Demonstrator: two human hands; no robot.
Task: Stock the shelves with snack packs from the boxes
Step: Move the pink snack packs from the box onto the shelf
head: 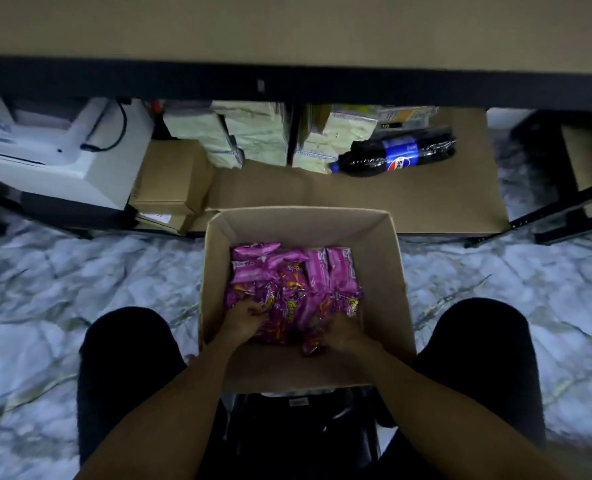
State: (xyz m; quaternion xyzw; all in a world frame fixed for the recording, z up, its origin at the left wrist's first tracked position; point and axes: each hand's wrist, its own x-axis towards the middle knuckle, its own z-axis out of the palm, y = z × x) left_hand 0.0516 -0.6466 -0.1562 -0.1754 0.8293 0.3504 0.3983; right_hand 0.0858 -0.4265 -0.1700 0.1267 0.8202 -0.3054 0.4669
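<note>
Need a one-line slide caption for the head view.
Both hands, left hand and right hand, gather pink foil snack packs inside an open brown cardboard box on marble floor before a low shelf.

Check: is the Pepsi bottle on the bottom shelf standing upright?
No, the Pepsi bottle lies on its side on the bottom shelf.

The dark bottle (396, 154) lying on the low shelf (356, 199) bears a blue Pepsi label; other print is unreadable.
</note>
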